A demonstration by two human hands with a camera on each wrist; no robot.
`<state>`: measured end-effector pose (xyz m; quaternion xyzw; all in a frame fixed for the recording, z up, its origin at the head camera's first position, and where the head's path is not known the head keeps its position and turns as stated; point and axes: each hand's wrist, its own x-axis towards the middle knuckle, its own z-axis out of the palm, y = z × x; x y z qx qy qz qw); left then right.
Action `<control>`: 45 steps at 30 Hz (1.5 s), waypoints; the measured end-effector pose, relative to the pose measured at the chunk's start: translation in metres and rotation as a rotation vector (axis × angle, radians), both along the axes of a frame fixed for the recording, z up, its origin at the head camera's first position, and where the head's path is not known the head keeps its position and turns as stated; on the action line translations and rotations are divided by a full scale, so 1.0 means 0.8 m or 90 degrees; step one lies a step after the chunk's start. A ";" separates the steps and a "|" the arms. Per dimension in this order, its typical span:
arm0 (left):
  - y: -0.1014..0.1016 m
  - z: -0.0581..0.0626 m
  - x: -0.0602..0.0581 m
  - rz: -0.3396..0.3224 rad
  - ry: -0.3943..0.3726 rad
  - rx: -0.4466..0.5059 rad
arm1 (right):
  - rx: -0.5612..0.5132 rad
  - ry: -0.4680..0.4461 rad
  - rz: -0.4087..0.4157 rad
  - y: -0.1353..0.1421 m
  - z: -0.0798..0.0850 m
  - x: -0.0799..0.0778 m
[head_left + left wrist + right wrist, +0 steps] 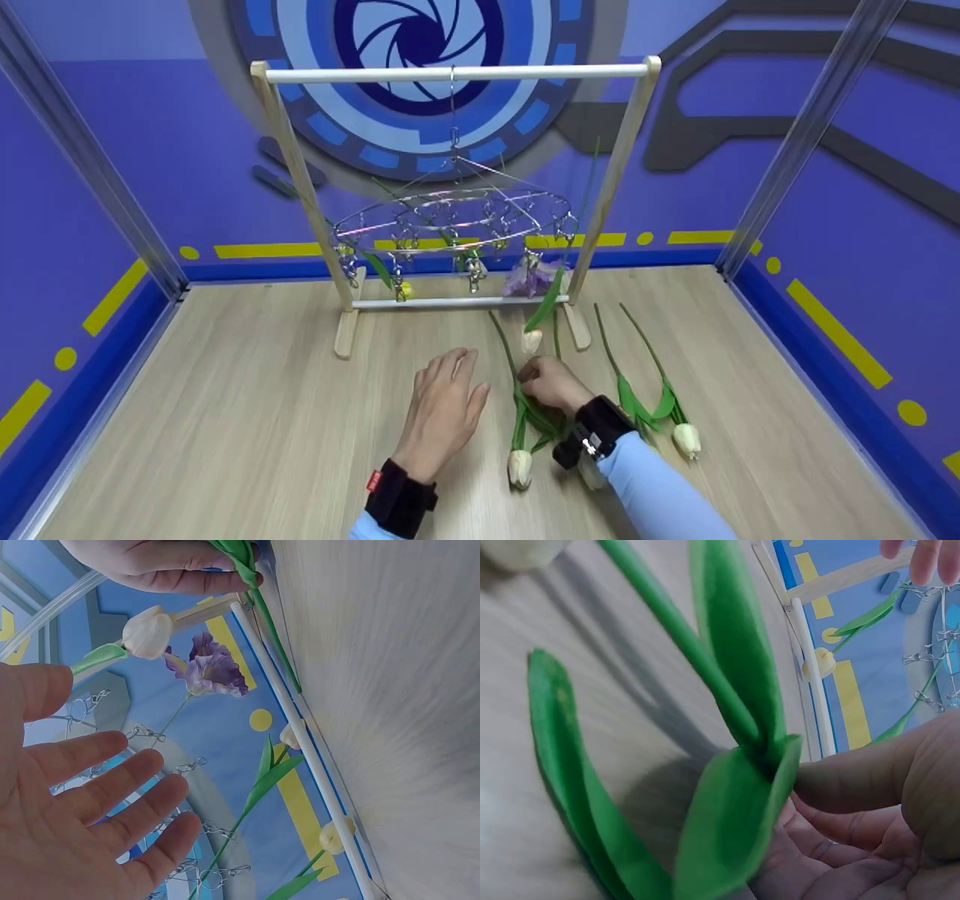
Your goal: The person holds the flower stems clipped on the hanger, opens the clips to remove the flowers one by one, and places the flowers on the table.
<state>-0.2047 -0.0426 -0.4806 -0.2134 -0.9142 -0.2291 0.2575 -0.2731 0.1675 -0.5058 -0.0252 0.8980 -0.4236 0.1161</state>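
My right hand (553,382) pinches a white tulip just above the table; in the right wrist view, thumb and fingers meet at its green leaves (735,817). Part of a white bloom (521,551) shows in that view's top corner. Beside it on the table lies another white tulip (520,469). My left hand (442,409) hovers to the left with fingers extended and nothing in them. Ahead hangs a metal ring of clips (450,196). From it hang a white tulip (531,341), a purple flower (534,279) and a yellow tulip (406,290), blooms downward.
The wooden stand (641,165) carries the clip ring from its white top bar (360,76); its feet rest at the table's back. More tulips (686,441) lie at the right with stems pointing back. Blue panels (862,247) enclose the table (247,420).
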 end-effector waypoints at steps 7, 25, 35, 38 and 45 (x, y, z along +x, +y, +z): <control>0.000 0.001 0.001 -0.002 -0.007 -0.001 | 0.048 0.007 -0.001 -0.001 0.003 0.002; 0.000 0.001 0.001 -0.006 -0.007 0.004 | 0.050 -0.002 -0.005 -0.004 0.001 0.007; -0.001 -0.001 0.001 -0.005 0.002 0.004 | 0.038 0.006 -0.004 -0.001 0.004 0.011; -0.001 -0.001 0.001 -0.005 0.006 0.004 | 0.020 0.005 0.000 0.001 0.007 0.013; -0.001 0.000 0.001 -0.006 0.007 0.007 | -0.029 0.007 0.025 0.011 0.020 0.020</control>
